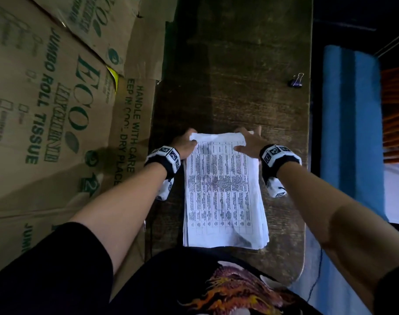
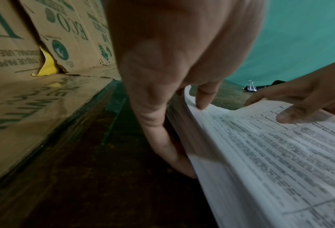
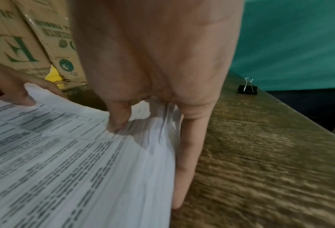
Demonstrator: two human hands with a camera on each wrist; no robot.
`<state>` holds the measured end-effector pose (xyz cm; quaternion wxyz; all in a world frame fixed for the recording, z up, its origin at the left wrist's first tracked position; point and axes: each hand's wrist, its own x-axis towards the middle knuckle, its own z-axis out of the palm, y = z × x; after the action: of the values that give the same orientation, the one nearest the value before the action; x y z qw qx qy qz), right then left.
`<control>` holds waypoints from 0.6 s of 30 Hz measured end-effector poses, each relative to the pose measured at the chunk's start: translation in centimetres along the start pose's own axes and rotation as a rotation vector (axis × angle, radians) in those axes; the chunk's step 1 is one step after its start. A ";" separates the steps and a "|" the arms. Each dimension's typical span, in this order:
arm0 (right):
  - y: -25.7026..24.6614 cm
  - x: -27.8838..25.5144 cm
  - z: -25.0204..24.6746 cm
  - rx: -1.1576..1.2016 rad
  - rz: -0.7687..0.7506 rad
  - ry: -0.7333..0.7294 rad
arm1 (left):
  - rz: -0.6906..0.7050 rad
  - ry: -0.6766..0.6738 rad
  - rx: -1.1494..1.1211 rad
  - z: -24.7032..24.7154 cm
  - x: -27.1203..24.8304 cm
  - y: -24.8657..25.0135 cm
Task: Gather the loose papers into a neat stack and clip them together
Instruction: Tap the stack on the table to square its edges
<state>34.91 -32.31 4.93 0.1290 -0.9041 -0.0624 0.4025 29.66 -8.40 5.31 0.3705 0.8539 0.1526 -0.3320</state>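
Observation:
A stack of printed papers lies lengthwise in the middle of the dark wooden table, its edges slightly fanned. My left hand grips the far left corner, thumb on top and fingers down the side and under. At the far right corner my right hand pinches the stack with its thumb on the top sheet, and the far edge curls upward between the hands. A black binder clip sits apart near the table's far right edge, also seen in the right wrist view as the clip.
Flattened cardboard boxes printed with green lettering line the left side of the table. A blue padded object stands beyond the table's right edge. Bare wood lies between the papers and the clip.

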 end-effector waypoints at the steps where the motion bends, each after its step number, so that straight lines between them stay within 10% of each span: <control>1: -0.1 -0.1 -0.1 -0.004 -0.005 0.012 | 0.005 -0.005 0.003 0.1 0.1 0.0; 18: 1.6 0.7 -1.9 0.065 -0.059 0.073 | 0.124 0.100 -0.015 1.1 1.4 0.9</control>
<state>36.82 -34.01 5.22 0.1723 -0.9114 -0.0711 0.3669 30.67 -9.85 4.25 0.3889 0.8744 0.1203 -0.2641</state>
